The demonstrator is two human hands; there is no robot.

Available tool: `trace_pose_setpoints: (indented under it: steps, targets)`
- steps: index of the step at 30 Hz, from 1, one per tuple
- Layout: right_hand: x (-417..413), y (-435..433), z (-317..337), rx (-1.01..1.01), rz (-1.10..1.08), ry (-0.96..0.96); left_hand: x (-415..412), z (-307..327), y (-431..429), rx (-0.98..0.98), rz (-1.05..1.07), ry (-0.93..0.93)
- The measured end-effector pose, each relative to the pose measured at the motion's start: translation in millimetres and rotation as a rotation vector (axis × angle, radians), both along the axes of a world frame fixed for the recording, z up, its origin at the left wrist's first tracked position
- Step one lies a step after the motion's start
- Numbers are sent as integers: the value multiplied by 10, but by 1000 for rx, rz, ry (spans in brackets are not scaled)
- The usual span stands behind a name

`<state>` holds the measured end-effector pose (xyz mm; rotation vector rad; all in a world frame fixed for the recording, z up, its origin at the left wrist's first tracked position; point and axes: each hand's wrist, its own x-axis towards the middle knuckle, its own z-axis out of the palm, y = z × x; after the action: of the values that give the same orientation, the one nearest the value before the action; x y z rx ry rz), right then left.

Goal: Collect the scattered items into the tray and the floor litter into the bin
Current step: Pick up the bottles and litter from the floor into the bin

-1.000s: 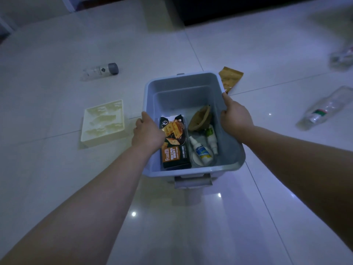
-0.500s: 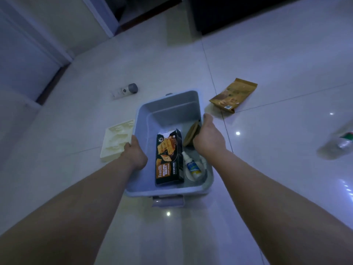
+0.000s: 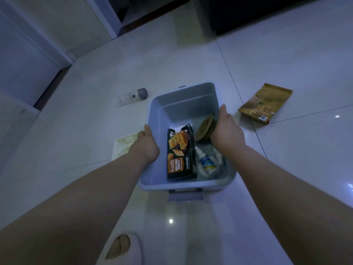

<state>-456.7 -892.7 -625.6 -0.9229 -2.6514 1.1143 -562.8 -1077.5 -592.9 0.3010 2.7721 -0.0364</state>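
Note:
A grey plastic tray (image 3: 183,96) is held above the white tiled floor. My left hand (image 3: 146,148) grips its left rim and my right hand (image 3: 227,131) grips its right rim. Inside lie a dark cracker box (image 3: 180,152), a brown round item (image 3: 204,127) and small white dropper bottles (image 3: 207,162). On the floor, a brown snack pouch (image 3: 265,104) lies to the right of the tray. A small clear bottle with a grey cap (image 3: 132,96) lies to its left. A cream plastic insert (image 3: 124,145) shows partly behind my left wrist.
A wall and white door frame (image 3: 57,52) run along the left. A dark opening (image 3: 248,12) is at the top. My foot in a slipper (image 3: 122,247) shows at the bottom edge. Tiled floor (image 3: 296,54) stretches to the right.
The view has swung left and back, with both hands still on the tray. The pouch now lies further right of the tray, and the clear bottles at the right have left the view.

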Motion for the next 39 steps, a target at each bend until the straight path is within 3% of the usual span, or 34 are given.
trace_pose_setpoints:
  steps: [5, 8, 12, 19, 23, 25, 28, 32, 35, 39]
  targets:
    - [-672, -32, 51, 119, -91, -129, -781, -3, -14, 151, -116, 3]
    - [-1030, -20, 56, 137, -169, -186, -1208, -81, 8, 359, -134, 39]
    - [-1483, -2, 111, 172, -214, -251, -1624, -187, 63, 727, 71, 10]
    - [-1808, -9, 104, 248, -323, -354, -1887, -189, 133, 939, 117, -105]
    - [-1920, 33, 43, 346, -297, -405, -2169, -337, 12, 1255, 408, -242]
    - [-1961, 28, 32, 403, -273, -442, -2213, -481, -254, 1147, 516, -152]
    - [-2001, 9, 38, 386, -243, -430, -2057, -678, -694, 554, 393, -39]
    - [-1968, 74, 131, 277, -153, -378, -1652, -801, -870, 97, 159, -247]
    - [-1850, 126, 159, 268, -52, -352, -1558, -767, -795, 30, 138, -286]
    - [-1702, 93, 107, 277, 28, -288, -1523, -650, -685, 81, 136, -271]
